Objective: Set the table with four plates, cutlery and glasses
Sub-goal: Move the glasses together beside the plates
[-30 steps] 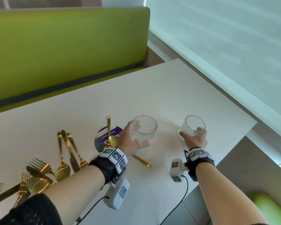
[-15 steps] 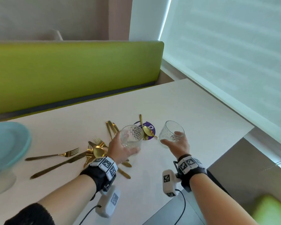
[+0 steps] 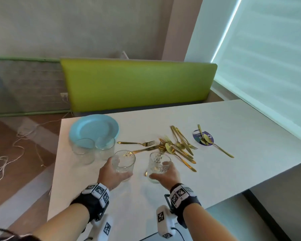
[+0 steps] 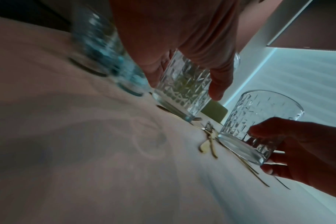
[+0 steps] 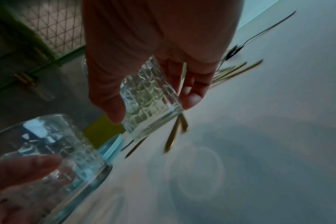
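While both are being held above the white table (image 3: pixel 224 129), one cut glass (image 3: pixel 124 161) is sitting in the left hand (image 3: pixel 111 174), fingers wrapping its side, and a second cut glass (image 3: pixel 158 166) is tilting in the right hand (image 3: pixel 167 176), thumb and fingers clasping it. Just beyond, gold cutlery (image 3: pixel 177 148) is lying scattered. Farther left, two more glasses (image 3: pixel 94 148) are standing against the blue plates (image 3: pixel 92 129).
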Demonstrator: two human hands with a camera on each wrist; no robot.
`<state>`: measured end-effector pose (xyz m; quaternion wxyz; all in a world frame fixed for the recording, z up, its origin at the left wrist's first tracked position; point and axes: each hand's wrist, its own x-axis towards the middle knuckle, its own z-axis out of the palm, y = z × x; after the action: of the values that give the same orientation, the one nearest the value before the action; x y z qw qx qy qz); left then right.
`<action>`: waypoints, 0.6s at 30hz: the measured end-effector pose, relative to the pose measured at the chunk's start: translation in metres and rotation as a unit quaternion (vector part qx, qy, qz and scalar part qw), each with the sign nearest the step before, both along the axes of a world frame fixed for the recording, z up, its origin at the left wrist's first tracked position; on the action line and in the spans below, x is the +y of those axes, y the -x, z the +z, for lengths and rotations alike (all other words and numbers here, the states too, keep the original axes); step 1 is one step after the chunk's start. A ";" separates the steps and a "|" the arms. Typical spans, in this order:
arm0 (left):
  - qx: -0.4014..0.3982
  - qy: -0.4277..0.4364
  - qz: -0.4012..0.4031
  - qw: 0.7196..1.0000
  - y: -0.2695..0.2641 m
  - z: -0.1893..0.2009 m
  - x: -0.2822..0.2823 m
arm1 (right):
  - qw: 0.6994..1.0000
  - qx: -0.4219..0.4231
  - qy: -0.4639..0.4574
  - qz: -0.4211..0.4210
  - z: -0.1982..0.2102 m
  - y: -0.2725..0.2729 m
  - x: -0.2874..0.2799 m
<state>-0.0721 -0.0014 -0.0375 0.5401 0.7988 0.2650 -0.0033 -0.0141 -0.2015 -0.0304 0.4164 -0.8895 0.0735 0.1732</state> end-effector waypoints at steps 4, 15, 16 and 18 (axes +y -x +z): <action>0.022 -0.016 0.051 0.998 0.029 -0.013 0.040 | 0.998 0.006 0.015 0.056 -0.011 0.015 0.050; 0.035 -0.022 0.100 0.994 0.047 -0.034 0.091 | 0.990 -0.003 0.043 0.137 -0.033 0.021 0.124; 0.030 -0.017 0.103 0.994 0.046 -0.035 0.091 | 0.989 -0.006 0.043 0.138 -0.034 0.021 0.128; 0.017 -0.009 0.110 0.994 0.046 -0.039 0.092 | 0.989 -0.011 0.045 0.140 -0.035 0.021 0.134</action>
<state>-0.1177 0.0910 -0.0763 0.5258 0.7692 0.3604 0.0446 -0.0346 -0.0673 -0.0658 0.3482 -0.9109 -0.0482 0.2163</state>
